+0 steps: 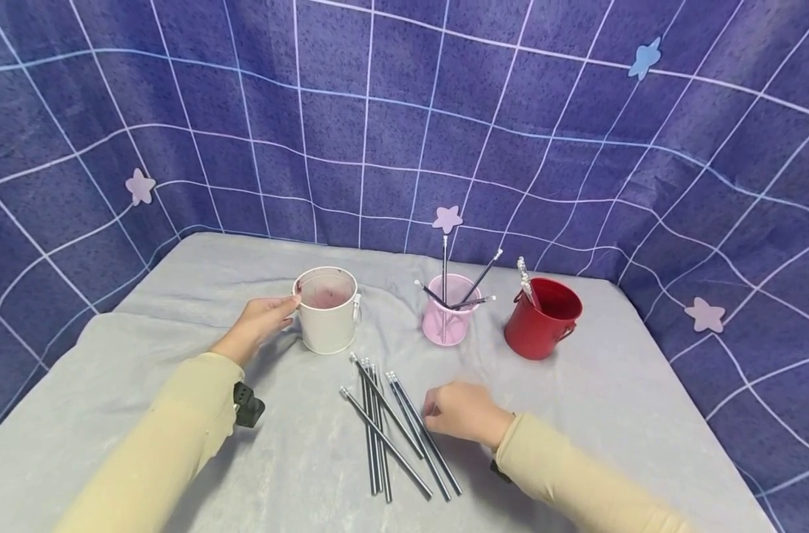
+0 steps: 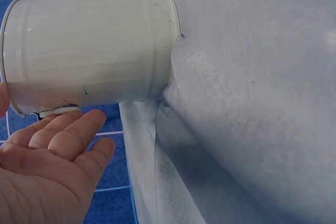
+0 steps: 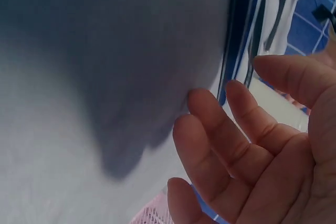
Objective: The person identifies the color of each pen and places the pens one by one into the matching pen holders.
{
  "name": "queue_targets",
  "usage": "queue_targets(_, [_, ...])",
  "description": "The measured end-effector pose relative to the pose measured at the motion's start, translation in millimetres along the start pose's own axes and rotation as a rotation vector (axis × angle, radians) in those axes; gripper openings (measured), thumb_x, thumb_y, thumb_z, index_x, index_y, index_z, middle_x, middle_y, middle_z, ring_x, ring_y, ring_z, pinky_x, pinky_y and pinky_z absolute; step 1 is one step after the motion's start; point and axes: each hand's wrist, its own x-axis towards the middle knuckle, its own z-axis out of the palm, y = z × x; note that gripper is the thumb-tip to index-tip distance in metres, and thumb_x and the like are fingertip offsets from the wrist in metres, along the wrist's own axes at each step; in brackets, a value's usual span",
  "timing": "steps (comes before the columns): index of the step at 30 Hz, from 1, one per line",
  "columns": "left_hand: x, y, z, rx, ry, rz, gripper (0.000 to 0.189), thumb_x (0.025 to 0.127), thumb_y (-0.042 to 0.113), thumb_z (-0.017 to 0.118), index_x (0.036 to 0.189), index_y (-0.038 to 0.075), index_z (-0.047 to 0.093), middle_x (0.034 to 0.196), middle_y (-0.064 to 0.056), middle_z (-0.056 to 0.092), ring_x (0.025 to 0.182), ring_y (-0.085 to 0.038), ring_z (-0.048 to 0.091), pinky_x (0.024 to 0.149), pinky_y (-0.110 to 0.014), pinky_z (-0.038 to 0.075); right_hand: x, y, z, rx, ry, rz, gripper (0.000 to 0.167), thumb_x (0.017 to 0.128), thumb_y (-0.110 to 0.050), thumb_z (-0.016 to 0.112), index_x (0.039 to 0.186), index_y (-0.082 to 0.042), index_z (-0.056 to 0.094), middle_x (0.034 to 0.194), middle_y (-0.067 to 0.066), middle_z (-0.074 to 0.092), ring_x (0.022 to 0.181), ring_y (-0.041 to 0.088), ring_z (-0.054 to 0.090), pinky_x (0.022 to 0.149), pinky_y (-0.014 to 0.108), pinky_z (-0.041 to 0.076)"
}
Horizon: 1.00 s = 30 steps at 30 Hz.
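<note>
At the left, the left hand pinches the rim of a white metal bucket. Its fingers lie by the bucket's side lug in the left wrist view, with the thumb at the rim. The right hand hovers beside loose dark pencils, fingers loosely bent and nothing between them. In the right wrist view, its fingertips come close to dark pencil shafts. Several pencils lie crossed on the cloth, pale eraser ends pointing away from the person.
A pink mesh cup behind the pencils holds several upright and leaning pencils. Right of it stands a red bucket with pale-tipped sticks against its left inner side. Grey cloth covers the table; a blue gridded curtain hangs behind.
</note>
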Motion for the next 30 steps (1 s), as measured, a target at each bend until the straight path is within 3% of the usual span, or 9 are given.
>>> queue_targets(11, [-1.0, -0.9, -0.6, 0.011, 0.008, -0.009, 0.053, 0.103, 0.023, 0.042, 0.137, -0.017, 0.032, 0.146, -0.029, 0.03, 0.134, -0.038, 0.034, 0.111, -0.041, 0.033, 0.6, -10.7, 11.0, -0.117, 0.026, -0.025, 0.006, 0.074, -0.022, 0.071, 0.073, -0.017, 0.068, 0.069, -0.008, 0.065, 0.062, 0.014, 0.06, 0.047, 0.033, 0.045])
queue_targets(18, [-0.7, -2.7, -1.2, 0.018, 0.001, 0.0, 0.052, 0.103, 0.023, 0.041, 0.137, -0.017, 0.033, 0.146, -0.029, 0.029, 0.133, -0.039, 0.034, 0.111, -0.042, 0.032, 1.6, -16.1, 14.3, -0.169, 0.07, -0.018, 0.02, 0.072, -0.023, 0.072, 0.062, -0.018, 0.056, 0.056, -0.008, 0.052, 0.051, 0.012, 0.05, 0.04, 0.033, 0.04])
queue_targets(23, [-1.3, -3.1, -0.7, 0.016, -0.002, 0.0, 0.053, 0.103, 0.024, 0.041, 0.137, -0.017, 0.033, 0.146, -0.029, 0.029, 0.133, -0.039, 0.034, 0.111, -0.042, 0.033, 2.9, -18.0, 16.9, -0.165, 0.08, -0.004, 0.029, 0.072, -0.023, 0.072, 0.059, -0.017, 0.047, 0.052, -0.009, 0.042, 0.047, 0.009, 0.039, 0.038, 0.031, 0.035])
queue_targets(30, [-3.3, -2.3, -0.3, -0.003, 0.004, 0.003, 0.052, 0.103, 0.023, 0.042, 0.136, -0.017, 0.035, 0.146, -0.029, 0.031, 0.135, -0.039, 0.033, 0.111, -0.042, 0.032, 6.4, -15.8, 17.6, -0.091, 0.049, 0.032, 0.022, 0.071, -0.022, 0.07, 0.059, -0.017, 0.052, 0.053, -0.009, 0.046, 0.05, 0.01, 0.043, 0.039, 0.031, 0.036])
